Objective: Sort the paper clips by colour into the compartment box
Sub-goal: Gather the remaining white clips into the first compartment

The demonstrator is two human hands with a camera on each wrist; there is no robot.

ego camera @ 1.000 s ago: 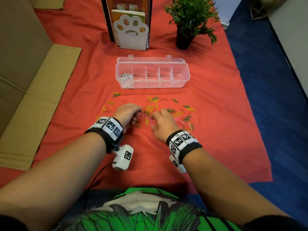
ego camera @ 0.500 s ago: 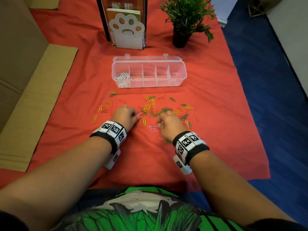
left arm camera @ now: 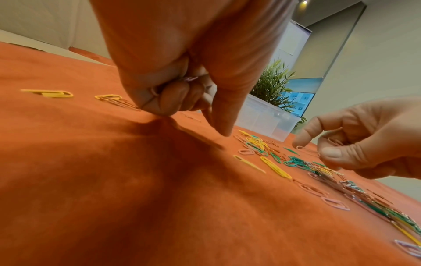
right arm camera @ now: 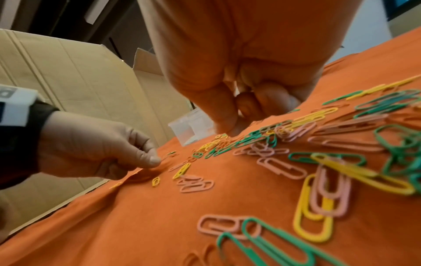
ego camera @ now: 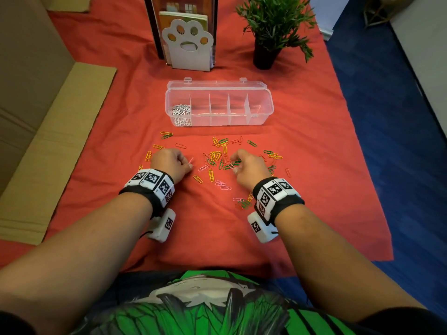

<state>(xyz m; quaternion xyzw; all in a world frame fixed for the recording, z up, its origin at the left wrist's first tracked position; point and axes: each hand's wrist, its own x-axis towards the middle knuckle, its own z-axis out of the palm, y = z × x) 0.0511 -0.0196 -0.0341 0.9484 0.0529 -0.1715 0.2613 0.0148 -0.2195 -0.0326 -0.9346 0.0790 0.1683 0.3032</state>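
Note:
Loose paper clips (ego camera: 217,158) in yellow, green, pink and orange lie scattered on the red cloth in front of the clear compartment box (ego camera: 256,93). Its leftmost compartment holds white clips (ego camera: 181,112); the other compartments look empty. My left hand (ego camera: 187,165) is curled at the left of the pile, with a pink clip (ego camera: 191,160) sticking out of it; the left wrist view shows pink clips (left arm camera: 190,79) tucked under its fingers. My right hand (ego camera: 233,163) is over the middle of the pile and pinches a pink clip (left arm camera: 307,150) between thumb and forefinger.
A paw-shaped bookend (ego camera: 188,42) with books and a potted plant (ego camera: 273,27) stand behind the box. Flattened cardboard (ego camera: 48,141) lies along the cloth's left edge. Blue carpet (ego camera: 387,141) borders the cloth on the right. More pink and green clips (ego camera: 242,203) lie by my right wrist.
My left hand has drawn a little left, away from the pile, with pink clips in it. My right hand has shifted forward into the pile and now pinches a pink clip.

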